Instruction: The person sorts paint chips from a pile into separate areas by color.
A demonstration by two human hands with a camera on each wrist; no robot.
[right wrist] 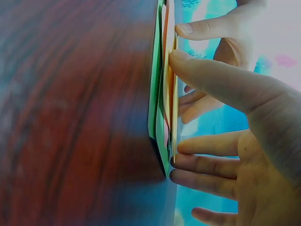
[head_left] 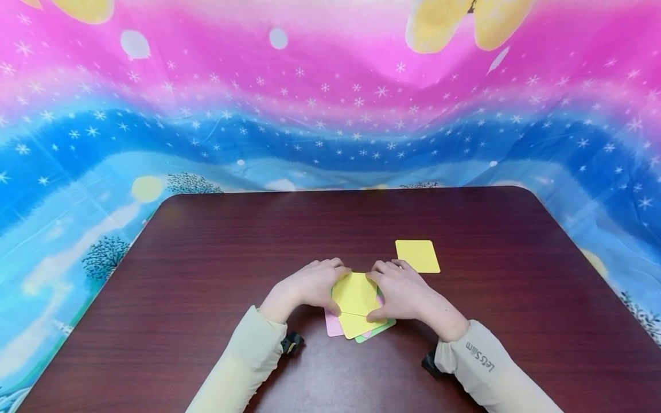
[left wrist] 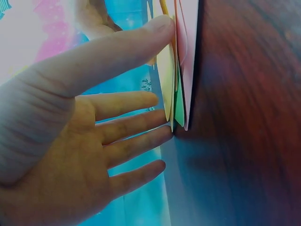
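Both hands frame a loose, fanned pile of square, round-cornered cards on the table. On top is a yellow card (head_left: 356, 292), with another yellow card (head_left: 358, 327) under it. A pink card (head_left: 333, 323) and a green card (head_left: 379, 331) stick out lower down. My left hand (head_left: 316, 285) touches the pile's left side with its thumb and fingertips, the fingers mostly straight. Across from it, my right hand (head_left: 405, 291) touches the right side, fingers also extended. The side wrist views show the pile's layered edges (left wrist: 178, 94), somewhat apart.
A single yellow card (head_left: 419, 256) lies flat beyond the right hand. The dark wood table (head_left: 258, 229) ends at a patterned pink and blue cloth (head_left: 330, 115) behind and at the sides. A black wrist strap (head_left: 292, 343) shows at the left cuff.
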